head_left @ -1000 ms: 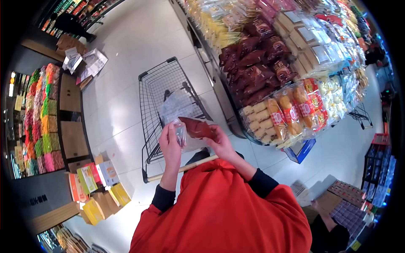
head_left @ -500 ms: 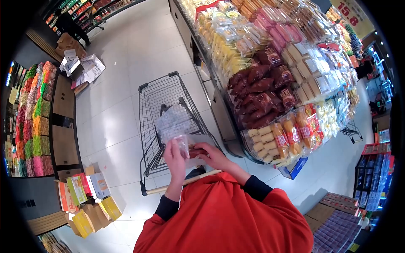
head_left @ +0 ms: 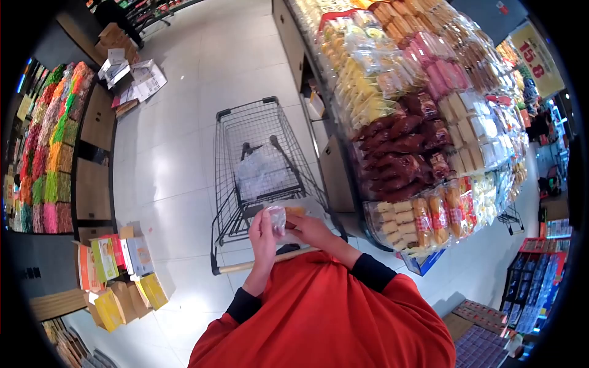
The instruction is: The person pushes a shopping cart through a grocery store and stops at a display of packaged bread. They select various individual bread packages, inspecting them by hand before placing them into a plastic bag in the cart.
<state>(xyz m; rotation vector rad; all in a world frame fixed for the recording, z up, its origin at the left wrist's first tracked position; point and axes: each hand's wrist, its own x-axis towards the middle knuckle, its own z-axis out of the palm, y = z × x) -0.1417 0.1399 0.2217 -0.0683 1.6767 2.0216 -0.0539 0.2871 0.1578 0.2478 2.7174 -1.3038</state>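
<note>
Both of my hands meet above the handle end of a wire shopping cart (head_left: 224, 159). My left hand (head_left: 264, 236) is closed on a crinkled clear plastic wrapper (head_left: 277, 219). Close beside it, my right hand (head_left: 313, 232) has its fingers pinched at a small orange-brown item (head_left: 296, 211), whose kind I cannot make out. The hands nearly touch, and the fingertips are partly hidden. Below and ahead of them, a translucent plastic bag (head_left: 264, 172) lies in the cart.
To the right stands a display full of packaged breads (head_left: 399, 147). Empty cartons (head_left: 123, 276) sit on the floor at the left, near a rack of colourful packets (head_left: 58, 153). More cardboard (head_left: 138, 80) lies farther up the aisle, near a person in dark clothing (head_left: 116, 18).
The view has shifted, so the cart and shelves sit slightly differently in it. My hands stay together over the cart; the item between them now shows more orange, and the wrapper is bunched closer.
</note>
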